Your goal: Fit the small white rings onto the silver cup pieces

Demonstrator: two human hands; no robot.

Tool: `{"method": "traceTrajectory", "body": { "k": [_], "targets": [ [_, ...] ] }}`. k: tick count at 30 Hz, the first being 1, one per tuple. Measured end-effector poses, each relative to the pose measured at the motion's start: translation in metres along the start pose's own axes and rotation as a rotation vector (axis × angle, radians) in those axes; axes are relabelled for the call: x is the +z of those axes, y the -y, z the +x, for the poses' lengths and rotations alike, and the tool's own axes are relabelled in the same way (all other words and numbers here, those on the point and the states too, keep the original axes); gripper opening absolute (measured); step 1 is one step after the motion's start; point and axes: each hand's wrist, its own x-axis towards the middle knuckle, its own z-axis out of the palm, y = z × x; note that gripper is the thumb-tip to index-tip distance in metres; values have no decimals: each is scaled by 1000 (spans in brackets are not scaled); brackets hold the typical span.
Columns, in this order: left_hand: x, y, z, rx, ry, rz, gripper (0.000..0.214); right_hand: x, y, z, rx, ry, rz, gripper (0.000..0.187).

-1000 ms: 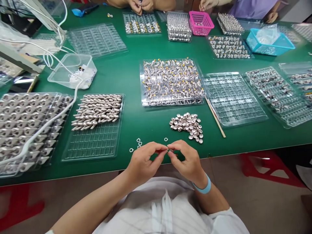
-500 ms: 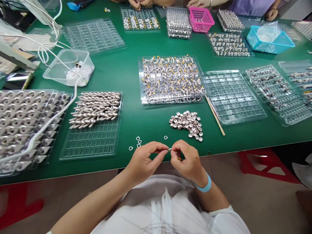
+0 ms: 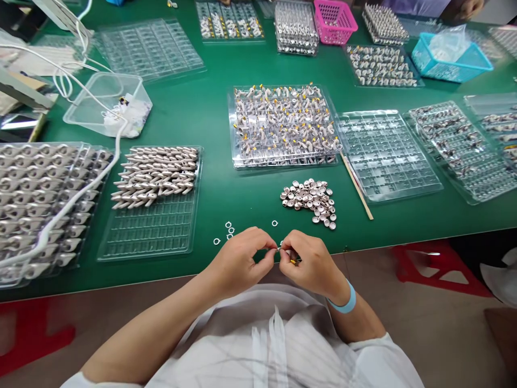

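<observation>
My left hand (image 3: 245,260) pinches thumb and forefinger together at the table's front edge, on something too small to make out. Almost touching it, my right hand (image 3: 310,262) is closed on a small part with a yellow end (image 3: 295,262), mostly hidden by the fingers. Small white rings (image 3: 217,241) lie loose beyond my left hand, with a single ring (image 3: 274,223) farther right. Just past my right hand is a heap of small round metal caps (image 3: 309,199). Behind them a clear tray (image 3: 283,126) is filled with curved pale parts with yellow ends.
On the left are trays of metal pieces (image 3: 36,199) and a half-filled tray (image 3: 149,229). A white cable (image 3: 81,207) crosses there, near a clear bin (image 3: 95,116). A wooden stick (image 3: 357,186) lies beside a clear tray (image 3: 388,156). Pink (image 3: 334,21) and blue baskets (image 3: 450,62) stand farther back.
The view has tilted slightly, so the table's things sit higher in the picture. My hands stay fingertip to fingertip, and more of the part's yellow end shows. Co-workers' hands at the back have mostly left view.
</observation>
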Motion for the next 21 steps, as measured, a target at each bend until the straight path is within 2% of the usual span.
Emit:
{"method": "traceTrajectory", "body": {
  "k": [6, 12, 21],
  "targets": [
    [-2, 3, -2, -27, 83, -9, 15, 2, -3, -3, 38, 12, 87, 13],
    [-2, 4, -2, -28, 115, -12, 15, 3, -4, -5, 55, 10, 130, 14],
    [-5, 1, 1, -51, 193, -13, 13, 2, -6, -4, 4, 79, 158, 15]
  ]
}}
